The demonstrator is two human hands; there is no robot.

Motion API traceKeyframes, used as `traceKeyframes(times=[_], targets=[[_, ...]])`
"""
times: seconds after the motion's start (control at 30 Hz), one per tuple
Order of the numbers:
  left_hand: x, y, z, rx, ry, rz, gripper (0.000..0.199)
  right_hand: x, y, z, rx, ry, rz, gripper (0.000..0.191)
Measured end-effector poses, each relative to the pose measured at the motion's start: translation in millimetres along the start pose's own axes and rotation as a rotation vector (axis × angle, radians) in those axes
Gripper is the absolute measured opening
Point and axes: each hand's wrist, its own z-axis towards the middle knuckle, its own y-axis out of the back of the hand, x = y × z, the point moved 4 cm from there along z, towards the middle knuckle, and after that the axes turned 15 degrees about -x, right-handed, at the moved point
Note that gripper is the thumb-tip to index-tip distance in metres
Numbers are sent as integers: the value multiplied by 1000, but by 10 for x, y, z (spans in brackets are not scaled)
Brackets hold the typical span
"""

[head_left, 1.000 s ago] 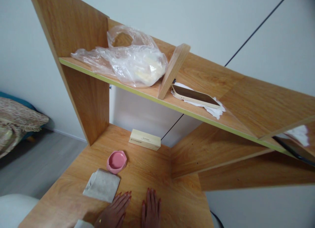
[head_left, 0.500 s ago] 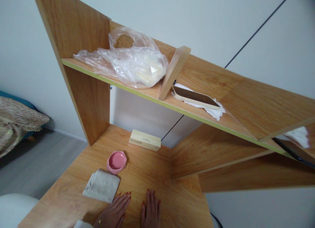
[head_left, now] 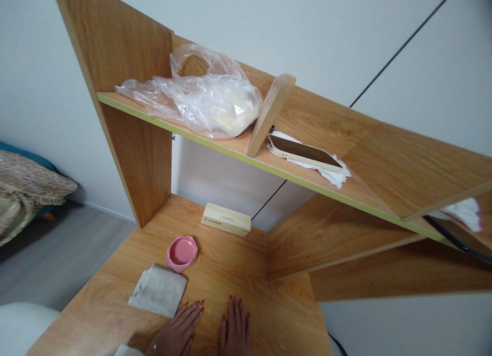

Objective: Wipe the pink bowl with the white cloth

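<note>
Both hands palm-down on the worktop [head_left: 215, 281]; nothing gripped. Left hand [head_left: 175, 336]: fingers extended, slightly apart. Right hand [head_left: 236, 336]: fingers straight, middle ones close together, outer ones a little apart. Technique, my judgement: rest weight lightly and evenly, wrists loose, left fingertips clear of the cloth edge. Cloth [head_left: 159, 290] lies folded just beside my left fingers, on their outer side; contact unclear. Dish [head_left: 182, 253] sits beyond it, near its far edge; box [head_left: 226, 220] farther back.

Gray cloth [head_left: 158, 290] is lying folded, flat on table [head_left: 219, 269], far edge sitting just beside pink dish [head_left: 182, 253]. Pink dish is resting upright, faceted outside, its round shallow hollow facing up.
</note>
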Motion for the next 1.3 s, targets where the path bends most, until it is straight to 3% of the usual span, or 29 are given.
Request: traceKeyframes(times=[0.2, 0.5, 0.9, 1.3], targets=[[67, 1, 19, 40, -9, -89, 84, -13, -26, -10, 7, -4, -20, 54], [35, 28, 18, 21, -44, -66, 80, -17, -37, -22, 6, -3, -13, 53], [14, -11, 2, -7, 32, -25, 85, 6, 11, 12, -16, -19, 22, 54], [-35, 105, 60, 27, 1, 33, 68, -7, 3, -4, -9, -36, 29, 53]])
